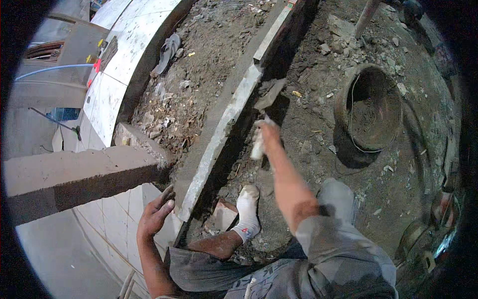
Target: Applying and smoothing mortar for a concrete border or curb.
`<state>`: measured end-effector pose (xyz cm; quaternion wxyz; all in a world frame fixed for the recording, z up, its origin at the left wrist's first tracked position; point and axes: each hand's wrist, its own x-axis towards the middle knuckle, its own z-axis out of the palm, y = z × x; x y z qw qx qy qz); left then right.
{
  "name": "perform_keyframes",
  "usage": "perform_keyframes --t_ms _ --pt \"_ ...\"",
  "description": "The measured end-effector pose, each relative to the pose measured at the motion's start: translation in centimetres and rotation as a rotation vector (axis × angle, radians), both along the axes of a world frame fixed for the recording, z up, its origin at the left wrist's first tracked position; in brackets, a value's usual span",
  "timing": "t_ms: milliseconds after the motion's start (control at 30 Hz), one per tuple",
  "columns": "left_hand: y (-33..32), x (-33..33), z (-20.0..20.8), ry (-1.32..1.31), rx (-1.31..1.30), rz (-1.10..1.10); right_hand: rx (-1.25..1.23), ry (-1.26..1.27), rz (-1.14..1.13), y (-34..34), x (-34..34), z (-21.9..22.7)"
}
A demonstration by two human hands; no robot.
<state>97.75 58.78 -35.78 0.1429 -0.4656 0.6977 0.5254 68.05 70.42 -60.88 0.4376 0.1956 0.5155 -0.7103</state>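
Note:
My right hand [269, 135] grips the pale handle of a trowel [271, 95]. The trowel's grey blade points away from me, beside the dark side of a low, mortar-covered ledge. A long, pale, straight edge strip [219, 142] runs along this ledge, smeared with grey. At the ledge's near end is my left hand [155, 215], its dirty fingers stretched out and the thumb apart, with nothing visible in it. Whether its fingertips touch the ledge I cannot tell. To the right stands a round, dark tub [343, 109] with some grey-brown mix inside.
A concrete beam [84, 169] juts in from the left. Rubble and a sandal [168, 52] lie beyond the ledge, beside white tiles [130, 47]. A broken brick [224, 215] lies near my socked foot [247, 212]. A pole [367, 19] stands at the far right.

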Motion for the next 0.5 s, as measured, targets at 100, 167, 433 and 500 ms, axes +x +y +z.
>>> perform_keyframes --t_ms 100,167,433,500 --pt "-0.3 0.6 -1.0 0.032 0.020 0.044 0.293 0.306 0.260 0.1 -3.1 -6.1" --pt "0.0 0.1 -0.4 -0.008 0.016 0.076 0.451 0.529 0.434 -0.1 -3.2 -5.7" --pt "-0.5 -3.3 0.9 0.007 -0.029 0.023 0.623 0.641 0.575 1.5 13.1 1.8" --pt "-0.3 -5.1 0.6 0.030 -0.032 -0.075 0.624 0.627 0.644 4.1 13.9 2.6"
